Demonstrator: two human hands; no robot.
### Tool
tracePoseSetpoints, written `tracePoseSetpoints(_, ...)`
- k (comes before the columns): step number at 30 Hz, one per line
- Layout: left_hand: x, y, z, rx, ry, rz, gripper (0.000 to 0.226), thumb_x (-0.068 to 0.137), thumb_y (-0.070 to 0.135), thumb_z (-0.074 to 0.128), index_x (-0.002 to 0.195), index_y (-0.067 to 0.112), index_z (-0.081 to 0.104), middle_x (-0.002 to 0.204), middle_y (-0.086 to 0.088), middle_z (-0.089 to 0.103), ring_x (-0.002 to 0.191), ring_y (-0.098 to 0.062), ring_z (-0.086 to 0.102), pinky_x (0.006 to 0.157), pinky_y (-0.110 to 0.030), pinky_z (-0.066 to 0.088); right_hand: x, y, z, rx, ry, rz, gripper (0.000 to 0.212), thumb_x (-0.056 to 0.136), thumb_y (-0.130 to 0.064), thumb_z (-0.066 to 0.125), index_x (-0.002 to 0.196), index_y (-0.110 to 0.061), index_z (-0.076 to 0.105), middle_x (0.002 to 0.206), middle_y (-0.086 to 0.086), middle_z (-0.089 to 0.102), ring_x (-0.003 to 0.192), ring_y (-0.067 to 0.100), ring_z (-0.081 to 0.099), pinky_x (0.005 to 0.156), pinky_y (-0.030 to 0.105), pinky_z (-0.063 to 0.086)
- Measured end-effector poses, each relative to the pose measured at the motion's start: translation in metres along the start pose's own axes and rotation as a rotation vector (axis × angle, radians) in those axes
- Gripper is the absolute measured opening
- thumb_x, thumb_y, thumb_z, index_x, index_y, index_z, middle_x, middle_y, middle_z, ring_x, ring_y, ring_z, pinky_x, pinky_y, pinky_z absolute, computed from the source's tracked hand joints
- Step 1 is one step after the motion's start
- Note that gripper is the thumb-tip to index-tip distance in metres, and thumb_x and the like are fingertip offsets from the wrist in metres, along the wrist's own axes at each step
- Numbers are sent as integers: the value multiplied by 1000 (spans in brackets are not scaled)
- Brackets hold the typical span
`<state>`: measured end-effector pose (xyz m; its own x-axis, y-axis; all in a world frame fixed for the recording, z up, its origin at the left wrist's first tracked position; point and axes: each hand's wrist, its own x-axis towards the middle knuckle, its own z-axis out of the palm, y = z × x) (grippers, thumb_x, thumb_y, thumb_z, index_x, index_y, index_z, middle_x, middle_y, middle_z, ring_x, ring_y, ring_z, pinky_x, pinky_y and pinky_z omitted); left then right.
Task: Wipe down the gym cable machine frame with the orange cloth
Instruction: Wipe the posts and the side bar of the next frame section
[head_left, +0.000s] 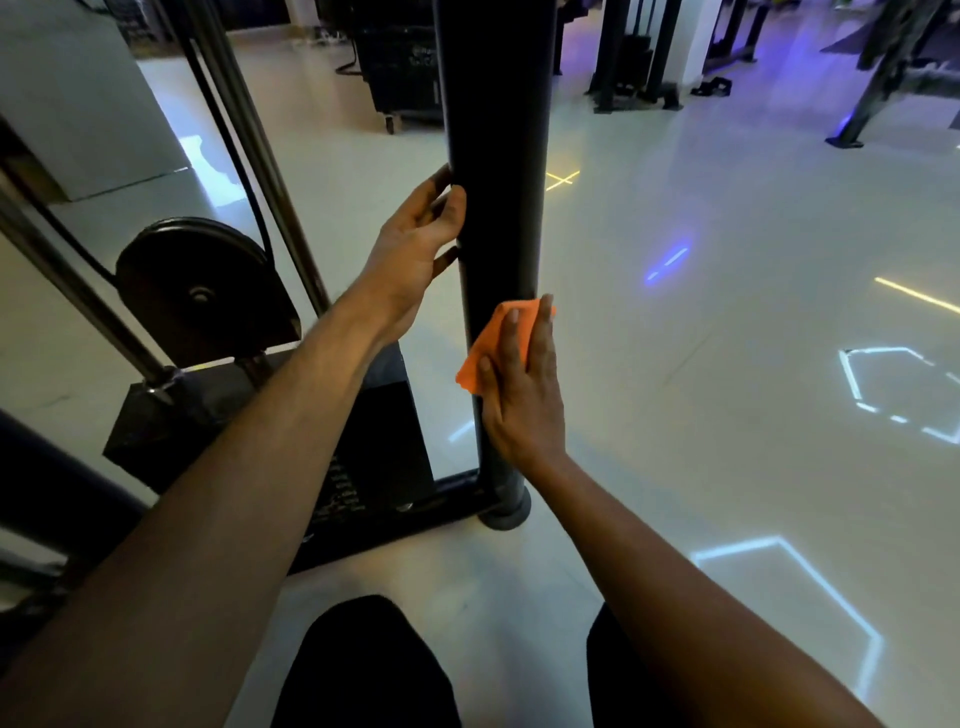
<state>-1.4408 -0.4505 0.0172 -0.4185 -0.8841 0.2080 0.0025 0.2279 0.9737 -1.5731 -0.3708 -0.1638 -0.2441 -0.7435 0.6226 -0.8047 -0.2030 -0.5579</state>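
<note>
A thick black upright post (496, 130) of the cable machine frame rises from the floor in the middle of the view. My left hand (415, 244) grips the post's left side, fingers curled around it. Lower on the post, my right hand (519, 395) presses a folded orange cloth (491, 343) flat against its front. The cloth shows above and to the left of my fingers. The post's round foot (506, 512) meets a black base bar.
Left of the post stand a black weight stack (384, 447), a pulley wheel (195, 288), a cable and chrome guide rods (249, 135). My knees (363, 665) are at the bottom. Glossy pale floor (727, 312) spreads to the right, with other machines (634, 57) far behind.
</note>
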Motion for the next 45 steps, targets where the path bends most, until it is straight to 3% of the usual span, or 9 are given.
tracePoseSetpoints(3,-5,-15,3,-5,6,-3,48,112,34,55,159,29,47,151,9,62,138,-7,59,114,-34,51,6,-6,5,-26,64,-12,91,116,-35,53,170,-39,-19,181,11,-15,169,36,-5,129,67,23)
tracePoseSetpoints(7,-14,-34,5,20,3,-6,50,112,36,55,161,33,45,157,12,56,132,-4,62,106,-30,57,49,-31,1,-8,212,-22,72,116,-36,50,172,-13,10,180,24,-1,168,40,-2,131,65,18)
tracePoseSetpoints(10,-15,-39,5,20,3,-9,51,111,36,56,161,35,45,159,11,53,138,-8,58,112,-36,54,34,-14,12,-28,204,-59,75,116,-32,53,173,-21,5,179,25,1,168,42,-1,130,65,21)
tracePoseSetpoints(15,-22,-49,8,5,23,-2,49,112,30,57,159,32,47,152,15,59,136,-2,59,107,-28,55,-9,18,27,-64,91,-73,93,114,-32,57,169,-43,-16,181,16,-12,168,40,-4,127,69,24)
tracePoseSetpoints(23,-23,-59,8,9,24,3,49,112,39,50,161,34,45,158,10,55,146,-14,53,120,-52,47,30,-1,15,33,214,-89,90,114,-33,57,170,-44,-13,181,20,-1,169,36,5,127,62,33)
tracePoseSetpoints(27,-25,-64,13,-5,54,8,47,114,34,51,160,32,47,155,12,58,142,-8,56,117,-42,50,9,11,18,36,136,-108,90,114,-30,56,170,-46,-13,181,19,-3,169,35,2,126,65,32)
tracePoseSetpoints(33,-23,-75,16,-31,101,-3,49,110,30,58,158,32,49,152,8,61,136,-11,62,109,-41,57,52,-12,9,224,263,-38,74,114,-30,54,169,-27,5,182,16,1,168,32,14,121,64,42)
tracePoseSetpoints(39,-25,-80,24,-76,123,-8,45,111,24,54,156,24,50,148,3,65,126,-5,67,91,-20,59,-3,44,19,62,35,-164,84,115,-44,50,169,-49,-14,182,4,-13,168,35,12,117,65,45)
tracePoseSetpoints(45,-21,-96,27,-80,153,12,46,113,23,52,159,21,48,148,1,65,126,-7,68,93,-24,59,26,23,20,147,155,-112,77,114,-36,55,171,-28,2,182,12,-7,168,33,10,121,63,42)
